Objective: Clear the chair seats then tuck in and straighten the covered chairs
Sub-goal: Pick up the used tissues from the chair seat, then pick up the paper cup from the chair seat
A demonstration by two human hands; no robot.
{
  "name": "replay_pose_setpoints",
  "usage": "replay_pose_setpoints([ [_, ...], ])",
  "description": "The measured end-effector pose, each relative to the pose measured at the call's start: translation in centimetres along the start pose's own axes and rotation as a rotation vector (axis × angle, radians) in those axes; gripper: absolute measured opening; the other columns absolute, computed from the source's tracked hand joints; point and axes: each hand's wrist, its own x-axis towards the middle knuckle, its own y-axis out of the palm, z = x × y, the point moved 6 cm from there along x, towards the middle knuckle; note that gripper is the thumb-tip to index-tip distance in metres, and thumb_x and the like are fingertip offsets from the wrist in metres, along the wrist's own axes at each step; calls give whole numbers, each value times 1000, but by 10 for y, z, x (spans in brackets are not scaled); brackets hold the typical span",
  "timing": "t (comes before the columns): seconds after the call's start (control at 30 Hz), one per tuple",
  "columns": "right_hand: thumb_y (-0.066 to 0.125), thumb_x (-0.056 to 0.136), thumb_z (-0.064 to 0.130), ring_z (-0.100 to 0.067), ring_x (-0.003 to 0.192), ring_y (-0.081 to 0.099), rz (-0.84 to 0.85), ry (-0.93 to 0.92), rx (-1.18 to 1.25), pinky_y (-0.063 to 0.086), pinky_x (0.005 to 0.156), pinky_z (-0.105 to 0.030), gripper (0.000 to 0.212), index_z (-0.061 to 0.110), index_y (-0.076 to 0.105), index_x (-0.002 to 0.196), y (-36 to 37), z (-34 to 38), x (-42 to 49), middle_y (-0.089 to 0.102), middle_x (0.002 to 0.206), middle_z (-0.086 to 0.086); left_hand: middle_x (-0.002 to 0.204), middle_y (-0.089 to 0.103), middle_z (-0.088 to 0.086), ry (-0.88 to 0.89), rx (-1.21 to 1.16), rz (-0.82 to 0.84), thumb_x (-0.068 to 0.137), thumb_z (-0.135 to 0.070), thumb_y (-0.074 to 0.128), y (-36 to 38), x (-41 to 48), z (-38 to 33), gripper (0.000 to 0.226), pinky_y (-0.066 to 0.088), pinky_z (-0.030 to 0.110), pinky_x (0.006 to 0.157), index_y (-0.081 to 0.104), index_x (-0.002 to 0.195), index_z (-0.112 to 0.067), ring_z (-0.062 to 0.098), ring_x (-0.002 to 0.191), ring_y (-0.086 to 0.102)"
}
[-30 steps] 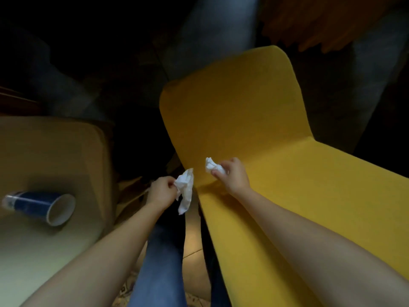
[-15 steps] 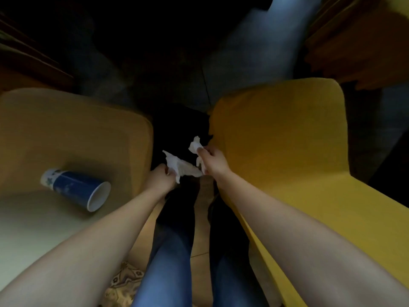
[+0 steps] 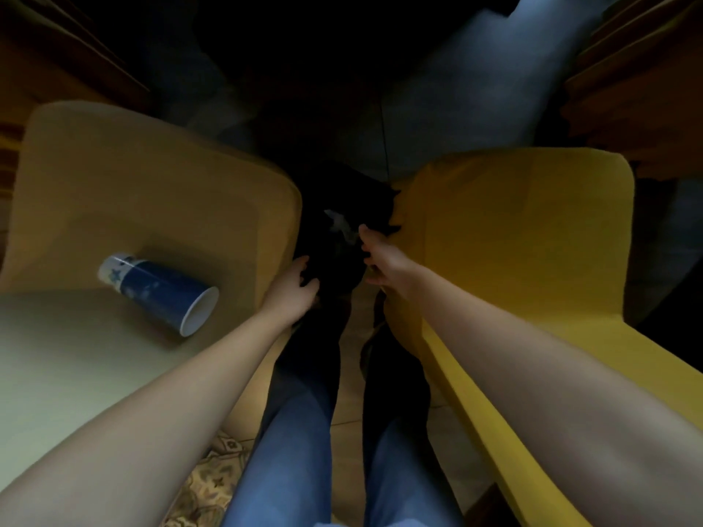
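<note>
Left chair (image 3: 159,207) and right chair (image 3: 525,252), both in yellow covers, stand on either side of the person, backs away from the viewer, with a dark gap between them. The left one sits in shade and looks duller, while the right one is brighter. A blue paper cup (image 3: 159,294) lies tipped on its side on the left chair's seat, its white mouth turned toward the gap.

Both bare arms reach forward into that gap. The left hand (image 3: 293,294) is just beside the inner edge of the left chair. Its fingers curl against something dark, and I cannot tell in this gloom whether its grip holds that or nothing. The right hand (image 3: 380,260) is close to the inner edge of the right chair, its grip wide, fingers loosely spread and holding nothing. Just past its fingertips a crumpled white tissue (image 3: 338,222) shows pale against the blackness, whether touching the fingertips or apart is unclear.

Below, legs in blue jeans (image 3: 296,431) stand on a tan floor (image 3: 348,397).
</note>
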Motion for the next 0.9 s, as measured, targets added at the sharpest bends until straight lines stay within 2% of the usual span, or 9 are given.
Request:
replay_pose_setpoints([
  [0.17, 34, 99, 51, -24, 132, 41, -4, 29, -54, 40, 99, -40, 57, 22, 28, 147, 20, -5, -14, 39, 147, -4, 130, 52, 1, 31, -84, -147, 98, -17, 43, -28, -20, 12, 44, 37, 24, 92, 38, 141, -15, 19, 122, 49],
  [0.3, 42, 99, 37, -19, 107, 57, -29, 23, -63, 44, 84, -32, 42, 17, 46, 136, 41, -14, -26, 60, 123, -5, 121, 59, 1, 55, -126, -317, 94, -18, 45, -61, -31, 24, 41, 43, 36, 100, 47, 135, -18, 20, 113, 55],
  [0.4, 43, 99, 29, -16, 96, 61, -26, 25, -100, 46, 73, -27, 31, 16, 54, 125, 60, -26, -35, 65, 108, -3, 115, 62, -2, 98, -175, -478, 93, -12, 46, -90, -44, 30, 36, 44, 30, 97, 51, 129, -17, 13, 107, 57],
  [0.53, 46, 98, 32, -13, 88, 61, 26, 64, -180, 46, 72, -24, 25, 18, 61, 112, 89, -47, -39, 67, 102, -1, 113, 61, -3, 137, -176, -671, 93, -13, 48, -127, -60, 47, 29, 47, 31, 91, 54, 122, -17, 13, 104, 57],
  [0.63, 40, 98, 48, -14, 93, 62, 117, 144, -229, 45, 73, -27, 35, 20, 61, 106, 114, -53, -38, 67, 106, 0, 126, 55, 3, 85, -128, -770, 92, -13, 49, -147, -65, 71, 32, 44, 31, 93, 51, 124, -14, 18, 114, 53],
  [0.77, 33, 94, 60, -18, 110, 58, 257, 219, -302, 47, 83, -33, 58, 17, 57, 124, 155, -48, -34, 62, 122, -1, 138, 43, 8, 23, -53, -879, 90, -13, 52, -175, -68, 101, 39, 39, 32, 98, 48, 128, -9, 24, 125, 44],
  [0.9, 38, 94, 59, -23, 118, 55, 338, 171, -360, 46, 99, -38, 62, 12, 51, 132, 196, -30, -34, 57, 130, -6, 153, 28, 11, -173, -51, -815, 94, -21, 47, -206, -50, 135, 53, 22, 42, 114, 32, 143, -10, 31, 140, 23],
])
